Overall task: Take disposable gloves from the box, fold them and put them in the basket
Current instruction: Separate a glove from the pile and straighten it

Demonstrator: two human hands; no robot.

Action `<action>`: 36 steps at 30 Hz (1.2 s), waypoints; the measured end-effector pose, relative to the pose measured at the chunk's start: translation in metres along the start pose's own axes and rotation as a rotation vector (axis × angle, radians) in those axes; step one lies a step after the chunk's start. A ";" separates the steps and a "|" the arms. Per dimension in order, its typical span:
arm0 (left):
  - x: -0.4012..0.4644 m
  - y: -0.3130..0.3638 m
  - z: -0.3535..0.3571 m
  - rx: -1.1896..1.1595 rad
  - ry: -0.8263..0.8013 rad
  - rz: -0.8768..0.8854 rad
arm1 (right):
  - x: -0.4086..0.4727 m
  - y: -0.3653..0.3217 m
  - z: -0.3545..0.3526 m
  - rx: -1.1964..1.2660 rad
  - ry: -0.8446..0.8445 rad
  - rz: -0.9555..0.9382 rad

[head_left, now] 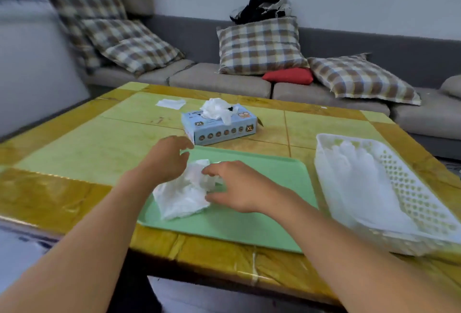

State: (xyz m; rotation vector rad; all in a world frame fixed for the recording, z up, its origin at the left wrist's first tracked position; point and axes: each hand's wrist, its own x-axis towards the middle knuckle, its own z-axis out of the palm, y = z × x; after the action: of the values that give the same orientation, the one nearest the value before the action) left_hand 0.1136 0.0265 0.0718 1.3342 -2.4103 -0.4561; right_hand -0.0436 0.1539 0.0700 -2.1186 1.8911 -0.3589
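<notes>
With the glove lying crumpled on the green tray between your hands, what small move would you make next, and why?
Probably flatten it first. The glove lies bunched on the green tray, not yet folded. The right hand touches its right edge, while the left hand hovers open over its far corner. Smoothing it out with both hands would likely let it fold neatly before it goes into the basket.
</notes>
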 end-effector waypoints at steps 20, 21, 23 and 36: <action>-0.003 -0.035 0.002 0.054 -0.538 0.010 | 0.012 0.037 -0.006 0.567 0.135 0.194; -0.004 -0.034 0.003 0.065 -0.549 0.017 | 0.011 0.037 -0.008 0.568 0.129 0.201; -0.005 -0.034 0.005 0.077 -0.563 0.036 | 0.011 0.037 -0.009 0.595 0.166 0.232; 0.013 -0.012 0.037 0.049 -0.194 0.176 | -0.015 0.056 -0.015 0.721 -0.079 0.333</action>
State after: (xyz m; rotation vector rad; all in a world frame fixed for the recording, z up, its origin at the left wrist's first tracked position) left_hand 0.0995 0.0133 0.0357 1.1300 -2.6855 -0.5012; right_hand -0.1023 0.1624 0.0632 -1.3103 1.6778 -0.7318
